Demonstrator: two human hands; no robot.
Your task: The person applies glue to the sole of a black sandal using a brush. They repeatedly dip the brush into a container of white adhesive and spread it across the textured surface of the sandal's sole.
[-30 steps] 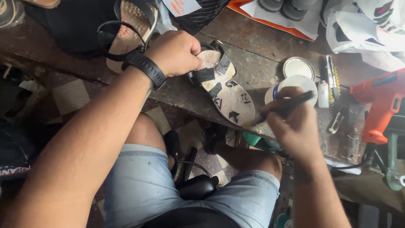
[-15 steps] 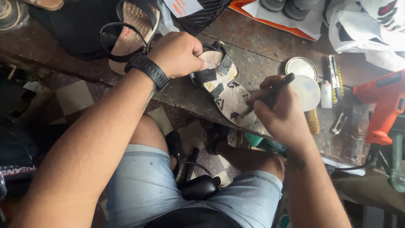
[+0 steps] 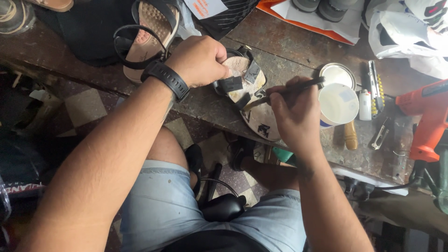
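Worn dark wood tabletop (image 3: pixel 289 56), scuffed and stained, carrying all items listed.

Sandal (image 3: pixel 249 100): pale sole, black straps, lying at the tabletop's near edge between the two hands, toe end overhanging toward the person's knees. Dark patch on the sole just below the right hand's fingers.

Left hand (image 3: pixel 198 60): closed in a fist on the sandal's heel end and straps, pressing it to the tabletop. Black wristwatch (image 3: pixel 165 77) just behind the hand on the wrist.

Right hand (image 3: pixel 291 109): fingers pinched shut on a slim dark brush (image 3: pixel 284 91), held slantwise, its tip touching the sole near the black straps, its handle end pointing away past the knuckles.

White cup (image 3: pixel 338 103): just beside the right hand on its outer side, open mouth, pale inside.

Round metal lid (image 3: pixel 337 74): touching or nearly touching the cup, beyond it from the right hand.

Wooden handle (image 3: pixel 351 135): just below the cup, near the right wrist.

Small white lighter (image 3: pixel 364 99) and a metal tool (image 3: pixel 374 86): further outward of the cup.

Orange power tool (image 3: pixel 427 119): well apart from the right hand, at the far outer side.

Second strapped sandal (image 3: pixel 149 35): tan footbed, black straps, just beyond the left wrist.
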